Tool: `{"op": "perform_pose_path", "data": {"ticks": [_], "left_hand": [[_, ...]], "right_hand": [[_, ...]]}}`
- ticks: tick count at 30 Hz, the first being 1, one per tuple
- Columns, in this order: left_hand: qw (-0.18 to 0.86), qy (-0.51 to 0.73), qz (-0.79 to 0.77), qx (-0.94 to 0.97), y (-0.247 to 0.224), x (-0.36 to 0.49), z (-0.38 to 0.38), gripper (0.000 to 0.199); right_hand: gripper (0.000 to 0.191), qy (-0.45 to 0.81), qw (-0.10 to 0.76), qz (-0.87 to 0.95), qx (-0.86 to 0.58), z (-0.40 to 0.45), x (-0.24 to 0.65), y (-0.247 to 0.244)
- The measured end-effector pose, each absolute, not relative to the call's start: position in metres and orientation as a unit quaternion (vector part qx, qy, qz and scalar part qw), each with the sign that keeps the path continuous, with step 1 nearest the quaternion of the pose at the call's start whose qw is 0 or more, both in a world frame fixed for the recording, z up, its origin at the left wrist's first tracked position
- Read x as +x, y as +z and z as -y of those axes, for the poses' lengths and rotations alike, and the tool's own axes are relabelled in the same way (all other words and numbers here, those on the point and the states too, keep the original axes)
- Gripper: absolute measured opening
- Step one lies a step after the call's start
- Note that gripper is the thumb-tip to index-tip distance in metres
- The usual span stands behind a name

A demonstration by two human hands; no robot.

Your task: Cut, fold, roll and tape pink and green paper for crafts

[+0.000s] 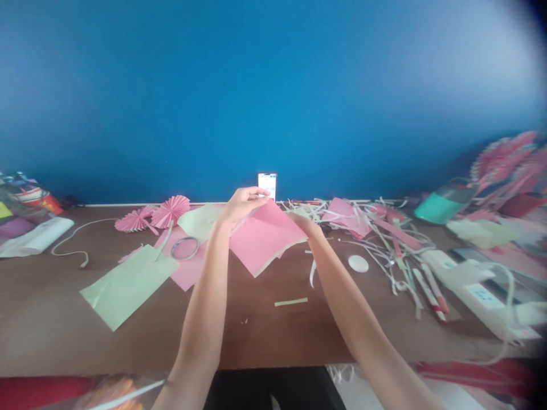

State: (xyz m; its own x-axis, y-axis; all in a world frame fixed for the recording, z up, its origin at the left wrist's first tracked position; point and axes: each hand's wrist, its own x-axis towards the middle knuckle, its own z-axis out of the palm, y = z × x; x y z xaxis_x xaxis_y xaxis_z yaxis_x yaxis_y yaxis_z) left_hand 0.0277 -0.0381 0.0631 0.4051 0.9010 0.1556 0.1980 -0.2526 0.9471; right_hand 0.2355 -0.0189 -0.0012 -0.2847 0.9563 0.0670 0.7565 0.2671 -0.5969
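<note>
Pink paper [265, 238], likely light, crease-prone and best held by its edges, is tilting over the table [252, 344], my left hand [243, 205] pinching its far corner, my right hand [305, 223] hiding its grip beyond telling.

Head camera looks forward — down over desk [256, 344]

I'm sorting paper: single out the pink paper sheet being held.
The central pink paper sheet between left hand and right hand; others, like the pink paper beneath the purple-grey ring, lie on the brown table.
</note>
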Motion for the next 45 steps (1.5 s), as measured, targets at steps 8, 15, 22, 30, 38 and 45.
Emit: {"op": "perform_pose_path", "data": {"ticks": [8, 15, 22, 30, 38, 45], "left_hand": [[0.392, 0.347, -0.415, 0.744, 0.048, 0.03, 0.021, 0.043], [0.345, 0.321, -0.415, 0.778, 0.045, 0.033, 0.019, 0.036], [0.374, 0.241, -0.415, 0.794, 0.045, 0.011, 0.019, 0.036], [0.447, 0.216, -0.413, 0.764, 0.052, 0.003, 0.027, 0.031], [0.51, 0.184, -0.367, 0.755, 0.054, -0.005, 0.027, 0.029], [0.47, 0.232, -0.39, 0.757, 0.055, -0.01, 0.025, 0.029]], "right_hand": [[0.038, 0.266, 0.354, 0.791, -0.423, 0.037, 0.239, 0.05], [0.021, 0.227, 0.375, 0.795, -0.418, 0.036, 0.229, 0.047], [0.018, 0.184, 0.507, 0.681, -0.495, 0.039, 0.25, 0.053], [0.018, 0.176, 0.556, 0.589, -0.559, 0.034, 0.27, 0.051], [0.015, 0.164, 0.604, 0.531, -0.571, 0.033, 0.292, 0.05], [0.014, 0.175, 0.601, 0.512, -0.588, 0.031, 0.295, 0.048]]}}
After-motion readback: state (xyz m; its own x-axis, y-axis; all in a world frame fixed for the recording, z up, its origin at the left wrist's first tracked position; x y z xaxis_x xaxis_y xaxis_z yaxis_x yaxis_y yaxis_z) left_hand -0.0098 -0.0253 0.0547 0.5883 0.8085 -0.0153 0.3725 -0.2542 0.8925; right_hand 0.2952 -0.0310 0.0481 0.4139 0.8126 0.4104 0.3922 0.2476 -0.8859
